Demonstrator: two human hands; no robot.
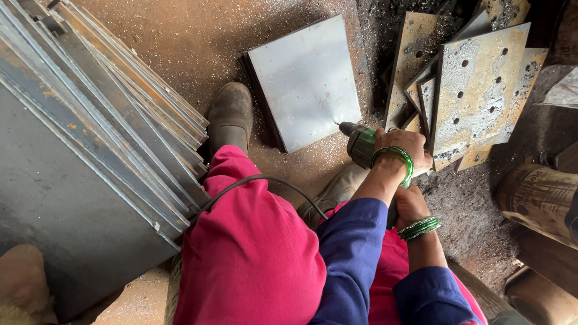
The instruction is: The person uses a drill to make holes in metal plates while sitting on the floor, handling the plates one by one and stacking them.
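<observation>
Down on the workshop floor, strewn with metal filings, a person in pink trousers and blue sleeves bends over a green power drill. The left hand, with a green bangle at the wrist, is wrapped tight over the back of the drill body. The right hand, also wearing green bangles, sits below it and is closed around the handle, though most of that handle is hidden behind the left forearm. The drill's bit touches the near right edge of a plain grey steel plate, which lies flat on the floor just in front of the person's brown boot. A second shoe shows only in part under the arms. A black cable curves across the pink knee towards the drill.

To the right of the plate a heap of rusty plates with drilled holes leans together, their lower edges cut off behind the hands. At the far right edge of the floor lies a brownish cylindrical package with a dark band and faint printing too blurred to make out; another roll below it is cropped by the frame. Along the left a stack of long grey steel sheets stands on edge, running out of view.
</observation>
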